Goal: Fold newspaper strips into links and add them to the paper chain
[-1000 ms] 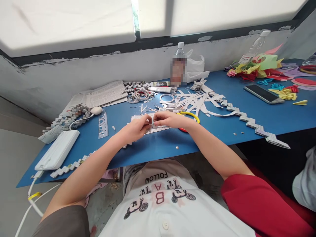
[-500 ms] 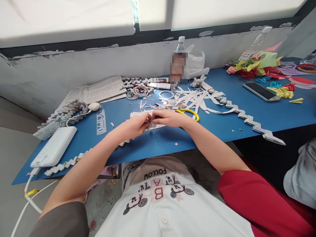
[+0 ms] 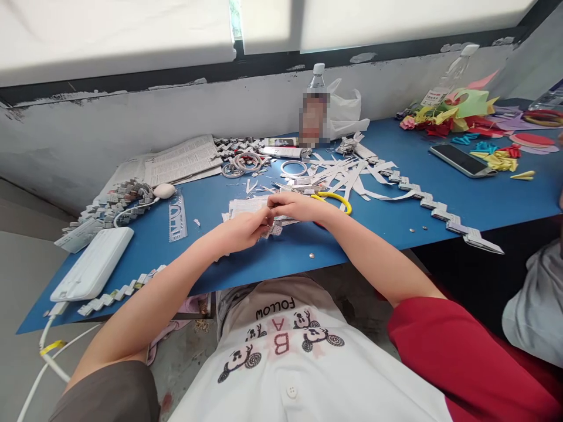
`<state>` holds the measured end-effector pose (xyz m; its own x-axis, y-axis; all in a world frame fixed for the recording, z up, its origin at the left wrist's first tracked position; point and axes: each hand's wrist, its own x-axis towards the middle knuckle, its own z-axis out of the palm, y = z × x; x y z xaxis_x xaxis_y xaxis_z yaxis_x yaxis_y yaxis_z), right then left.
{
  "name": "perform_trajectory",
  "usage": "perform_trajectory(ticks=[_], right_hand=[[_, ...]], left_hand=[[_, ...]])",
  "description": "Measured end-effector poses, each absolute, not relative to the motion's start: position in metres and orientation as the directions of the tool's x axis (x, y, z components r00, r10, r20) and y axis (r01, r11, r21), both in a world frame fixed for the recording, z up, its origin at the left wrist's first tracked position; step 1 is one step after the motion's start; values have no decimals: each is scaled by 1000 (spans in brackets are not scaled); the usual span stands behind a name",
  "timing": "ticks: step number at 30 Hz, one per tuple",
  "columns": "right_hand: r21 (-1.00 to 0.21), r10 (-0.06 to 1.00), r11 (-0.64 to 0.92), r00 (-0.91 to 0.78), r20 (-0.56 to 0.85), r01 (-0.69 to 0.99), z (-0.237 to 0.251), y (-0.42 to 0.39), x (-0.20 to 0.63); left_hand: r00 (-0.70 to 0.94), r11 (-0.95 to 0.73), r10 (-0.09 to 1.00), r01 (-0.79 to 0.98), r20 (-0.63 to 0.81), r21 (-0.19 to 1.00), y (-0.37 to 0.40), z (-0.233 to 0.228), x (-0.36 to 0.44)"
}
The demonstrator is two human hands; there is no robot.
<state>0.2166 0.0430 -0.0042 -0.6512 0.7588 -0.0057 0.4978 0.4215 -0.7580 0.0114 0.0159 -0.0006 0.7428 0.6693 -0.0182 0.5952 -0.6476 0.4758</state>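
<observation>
My left hand (image 3: 248, 228) and my right hand (image 3: 292, 208) meet over the near part of the blue table, fingertips touching. Both are closed in a pinch on a small folded newspaper strip (image 3: 275, 230), which shows just below the fingers and is mostly covered by them. Behind and under the hands lies a pile of printed paper pieces (image 3: 248, 206). Scissors with yellow handles (image 3: 347, 205) rest beside my right wrist, partly hidden by it.
Loose white paper strips (image 3: 347, 176) and a zigzag folded-paper chain (image 3: 433, 205) lie to the right, near a phone (image 3: 461, 159). A clear ruler (image 3: 177, 218), a white power bank (image 3: 93, 264) and newspapers (image 3: 185, 161) are on the left. A bottle (image 3: 314, 111) stands behind.
The left hand has turned and shifted slightly, and more of the folded strip shows below the fingers. The whole view has shifted a little. Both hands stay together.
</observation>
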Motion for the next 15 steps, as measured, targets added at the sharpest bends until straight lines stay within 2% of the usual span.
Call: perform_trajectory(ticks=[7, 15], right_hand=[[-803, 773, 433, -627, 98, 408, 0, 40, 225], [-759, 744, 463, -666, 52, 458, 0, 39, 223]], left_hand=[[677, -608, 734, 628, 44, 485, 18, 2, 8], [678, -626, 732, 626, 71, 465, 15, 1, 11]])
